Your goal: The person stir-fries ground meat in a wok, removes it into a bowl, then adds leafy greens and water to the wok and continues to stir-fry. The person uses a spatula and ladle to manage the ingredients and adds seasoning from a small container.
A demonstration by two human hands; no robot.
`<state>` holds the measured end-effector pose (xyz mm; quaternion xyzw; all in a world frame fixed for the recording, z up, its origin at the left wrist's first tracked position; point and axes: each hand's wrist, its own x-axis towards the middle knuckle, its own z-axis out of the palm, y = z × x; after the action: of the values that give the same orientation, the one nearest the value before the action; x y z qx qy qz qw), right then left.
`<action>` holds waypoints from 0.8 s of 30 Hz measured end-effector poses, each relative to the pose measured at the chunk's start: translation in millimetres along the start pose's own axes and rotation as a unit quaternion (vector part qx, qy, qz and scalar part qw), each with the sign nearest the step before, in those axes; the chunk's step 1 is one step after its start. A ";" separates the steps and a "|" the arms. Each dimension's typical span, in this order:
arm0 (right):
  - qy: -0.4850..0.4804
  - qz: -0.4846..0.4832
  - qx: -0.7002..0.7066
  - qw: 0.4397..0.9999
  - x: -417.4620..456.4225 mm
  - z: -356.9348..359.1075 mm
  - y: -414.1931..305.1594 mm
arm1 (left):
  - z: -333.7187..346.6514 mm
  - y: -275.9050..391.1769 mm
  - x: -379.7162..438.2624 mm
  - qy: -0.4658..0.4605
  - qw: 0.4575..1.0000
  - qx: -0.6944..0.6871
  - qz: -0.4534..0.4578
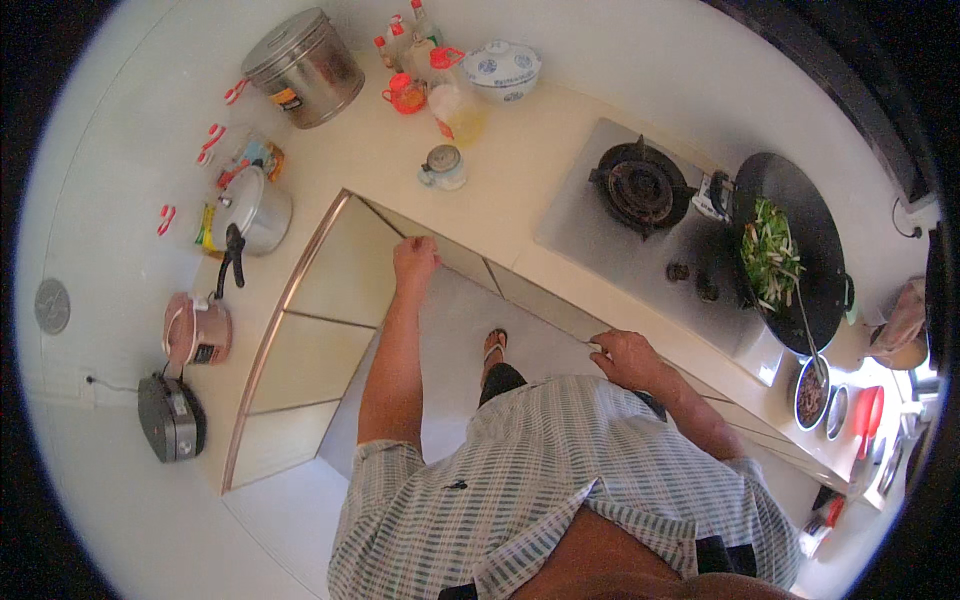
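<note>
My left hand (417, 259), its fingers curled, is at the front of the cabinet doors (457, 255) under the counter, near the inner corner. Whether it grips anything there cannot be told. My right hand (626, 358) is at the counter's front edge below the stove; its fingertips touch a small pale piece, perhaps a handle (594, 343), on a cabinet front. Beyond it, a black wok (814, 225) holds chopped green vegetables (770, 255) on the gas stove (585, 202). A long-handled metal utensil (806, 322) reaches from the wok to a bowl of minced food (810, 397).
A bare burner (641, 189) is left of the wok. Along the counter stand a glass jar (444, 168), a lidded patterned bowl (502, 71), several bottles, a steel pot (304, 71), a pressure cooker (259, 210) and a pink appliance (199, 330). A red utensil (868, 416) lies far right.
</note>
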<state>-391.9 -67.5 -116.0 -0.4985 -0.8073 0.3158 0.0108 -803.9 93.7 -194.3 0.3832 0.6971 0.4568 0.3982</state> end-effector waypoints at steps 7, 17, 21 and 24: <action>0.109 0.075 0.053 0.990 48.7 -15.4 -53.5 | 10.9 39.7 130.6 0.054 0.950 0.266 0.158; 0.162 0.157 0.096 0.969 76.1 0.7 -84.6 | 27.9 28.3 189.2 -0.148 0.983 0.104 -0.021; 0.174 0.165 0.090 0.967 78.8 -4.3 -86.4 | 28.4 19.9 192.9 -0.182 0.977 -0.054 -0.096; 0.174 0.177 0.083 0.965 81.4 -7.9 -86.2 | 30.2 16.3 179.4 -0.222 0.942 -0.200 -0.156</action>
<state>-499.0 -23.7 -89.0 -0.6782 -0.6627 0.2867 0.1363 -843.6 269.6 -223.8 0.2739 0.5364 0.4223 0.6775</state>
